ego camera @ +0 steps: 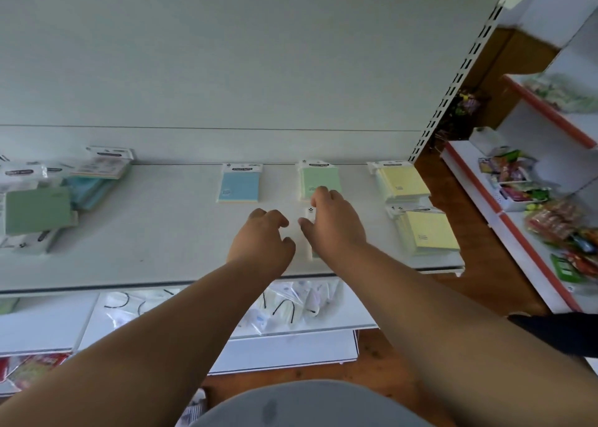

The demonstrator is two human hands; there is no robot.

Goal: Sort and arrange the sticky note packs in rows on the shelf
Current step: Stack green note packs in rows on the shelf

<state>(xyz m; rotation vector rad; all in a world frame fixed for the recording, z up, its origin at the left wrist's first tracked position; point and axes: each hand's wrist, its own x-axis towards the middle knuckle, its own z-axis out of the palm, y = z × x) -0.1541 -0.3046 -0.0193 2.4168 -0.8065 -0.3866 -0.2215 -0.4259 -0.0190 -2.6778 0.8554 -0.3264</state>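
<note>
**Packs in rows on the shelf**

On the shelf [161, 232], three packs [239, 182] lie in a back row, left to right. Another pack [427, 231] lies in front of the rightmost. A loose pile [61, 193] sits far left. Both hands [297, 229] hover mid-shelf, the right over a partly hidden pack [310, 214].

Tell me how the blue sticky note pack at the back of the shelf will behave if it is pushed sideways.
The blue sticky note pack lies flat on the white shelf, so it would probably slide, not tip or roll. Its glossy wrapper suggests it may be slippery. The white header card at its top looks thin and would likely bend if pinched there.
</note>
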